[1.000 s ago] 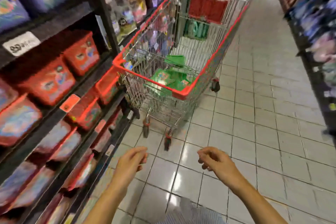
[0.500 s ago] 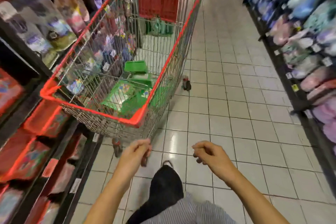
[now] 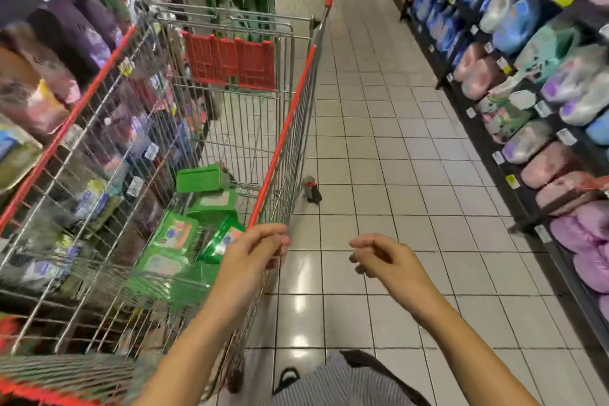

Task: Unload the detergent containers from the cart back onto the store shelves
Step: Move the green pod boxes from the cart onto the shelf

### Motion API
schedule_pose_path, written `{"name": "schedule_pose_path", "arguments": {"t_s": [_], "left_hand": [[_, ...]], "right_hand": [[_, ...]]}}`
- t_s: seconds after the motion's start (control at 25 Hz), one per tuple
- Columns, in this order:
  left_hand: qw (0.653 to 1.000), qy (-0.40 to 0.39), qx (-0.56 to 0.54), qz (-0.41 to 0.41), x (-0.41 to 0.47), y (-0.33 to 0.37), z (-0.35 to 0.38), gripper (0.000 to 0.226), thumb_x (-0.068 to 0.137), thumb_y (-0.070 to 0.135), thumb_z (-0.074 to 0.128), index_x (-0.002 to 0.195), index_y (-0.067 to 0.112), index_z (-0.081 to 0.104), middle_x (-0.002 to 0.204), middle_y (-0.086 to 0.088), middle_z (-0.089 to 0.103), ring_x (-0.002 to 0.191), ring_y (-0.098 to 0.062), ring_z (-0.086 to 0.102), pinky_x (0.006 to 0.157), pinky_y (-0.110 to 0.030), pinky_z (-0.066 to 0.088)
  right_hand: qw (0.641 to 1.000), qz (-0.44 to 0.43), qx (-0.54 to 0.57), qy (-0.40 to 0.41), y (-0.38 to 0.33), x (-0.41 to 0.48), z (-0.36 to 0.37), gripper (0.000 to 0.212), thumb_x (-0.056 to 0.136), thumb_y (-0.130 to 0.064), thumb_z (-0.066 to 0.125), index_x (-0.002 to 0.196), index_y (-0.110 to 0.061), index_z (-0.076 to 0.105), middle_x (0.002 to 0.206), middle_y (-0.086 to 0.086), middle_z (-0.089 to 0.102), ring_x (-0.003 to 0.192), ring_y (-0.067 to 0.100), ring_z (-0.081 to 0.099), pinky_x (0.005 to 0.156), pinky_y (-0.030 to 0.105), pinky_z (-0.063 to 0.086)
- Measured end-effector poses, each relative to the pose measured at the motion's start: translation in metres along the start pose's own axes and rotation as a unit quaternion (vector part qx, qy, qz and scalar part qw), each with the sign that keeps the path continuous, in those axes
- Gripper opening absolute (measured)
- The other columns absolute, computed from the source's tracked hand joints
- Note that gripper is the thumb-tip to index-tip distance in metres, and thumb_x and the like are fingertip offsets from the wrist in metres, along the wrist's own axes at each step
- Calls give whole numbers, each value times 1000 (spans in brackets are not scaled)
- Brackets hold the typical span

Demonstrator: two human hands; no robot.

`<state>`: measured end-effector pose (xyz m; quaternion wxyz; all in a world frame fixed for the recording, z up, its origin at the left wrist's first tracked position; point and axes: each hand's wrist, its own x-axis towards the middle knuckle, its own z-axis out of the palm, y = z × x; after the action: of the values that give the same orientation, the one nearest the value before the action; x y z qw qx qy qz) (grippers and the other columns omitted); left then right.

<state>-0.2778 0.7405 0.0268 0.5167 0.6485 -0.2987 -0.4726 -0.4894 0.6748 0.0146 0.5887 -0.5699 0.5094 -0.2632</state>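
Left hand point(image 3: 253, 254) hangs loosely curled, holding nothing, by the cart point(image 3: 284, 128) rim. Green detergent packs point(image 3: 174, 234) lie just left of it. Right hand point(image 3: 387, 262) alongside, likewise relaxed and empty.

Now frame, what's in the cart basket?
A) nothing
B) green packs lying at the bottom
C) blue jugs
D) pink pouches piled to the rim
B: several green detergent packs lie on the bottom of the cart, well below its red rim. The blue and pink goods are on the aisle shelves outside it.
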Motion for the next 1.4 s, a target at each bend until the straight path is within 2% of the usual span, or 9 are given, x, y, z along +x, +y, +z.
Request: {"name": "schedule_pose_path", "arguments": {"t_s": [0.32, 0.56, 0.68, 0.8, 0.96, 1.08, 1.2, 1.28, 1.4], "left_hand": [[977, 177, -112, 40, 100, 38, 14, 22, 93, 3, 53, 94, 17, 71, 81, 3, 75, 71, -3, 66, 60, -14, 51], [941, 323, -91, 40, 164, 57, -21, 19, 93, 12, 57, 94, 25, 71, 84, 8, 73, 75, -1, 65, 65, -18, 50], [911, 411, 19, 17, 206, 47, -63, 14, 94, 13, 57, 101, 21, 66, 86, 6, 66, 75, -7, 58, 70, -26, 46], [902, 430, 38, -25, 256, 25, -113, 17, 94, 15, 55, 110, 18, 63, 96, -1, 64, 82, -15, 54, 78, -31, 44], [887, 452, 35, -88, 309, -3, -167, 19, 93, 10, 54, 108, 15, 64, 89, -2, 66, 74, -17, 56, 63, -26, 43], [880, 439, 88, -161, 343, -33, -193, 23, 94, 11, 53, 113, 5, 64, 107, -18, 68, 90, -30, 63, 78, -32, 47], [890, 368, 157, -218, 374, -72, -213, 27, 96, 15, 51, 119, 5, 62, 117, -18, 66, 103, -34, 63, 86, -34, 47], [894, 338, 170, -239, 392, -102, -222, 24, 98, 21, 48, 115, 10, 62, 110, -14, 66, 97, -32, 63, 81, -33, 47], [893, 330, 144, -269, 421, -146, -233, 12, 99, 22, 50, 88, 24, 54, 85, 1, 56, 79, -20, 53, 65, -20, 41]], "right_hand": [[987, -96, -17, -127, -101, 152, -24, 17, 91, -5, 60, 94, -19, 67, 88, 17, 68, 68, 2, 64, 63, 10, 48], [950, -198, -76, -229, -188, 273, 12, 13, 92, -2, 57, 97, -12, 65, 83, 9, 66, 72, 9, 64, 64, 12, 51], [912, -279, -172, -246, -211, 337, 69, 11, 92, -8, 59, 98, -15, 64, 83, 3, 65, 74, 14, 60, 68, 14, 47], [849, -351, -285, -273, -213, 401, 135, 13, 93, -16, 56, 103, -17, 64, 78, -16, 55, 69, -3, 51, 62, 7, 37], [807, -310, -375, -335, -186, 477, 207, 15, 95, -20, 54, 106, -13, 62, 77, -12, 53, 68, 5, 50, 61, 23, 34], [776, -271, -433, -371, -152, 520, 238, 19, 97, -23, 52, 110, -11, 59, 84, 3, 60, 73, 21, 56, 59, 27, 38], [742, -218, -485, -409, -110, 562, 260, 23, 94, -23, 54, 107, -5, 58, 94, 15, 64, 85, 33, 59, 72, 38, 47], [748, -168, -490, -415, -82, 589, 273, 26, 92, -26, 57, 112, -9, 58, 98, 11, 65, 90, 31, 61, 79, 40, 49], [752, -120, -489, -426, -32, 625, 300, 31, 91, -28, 59, 117, -11, 57, 100, 12, 67, 91, 30, 63, 79, 38, 50]]}}
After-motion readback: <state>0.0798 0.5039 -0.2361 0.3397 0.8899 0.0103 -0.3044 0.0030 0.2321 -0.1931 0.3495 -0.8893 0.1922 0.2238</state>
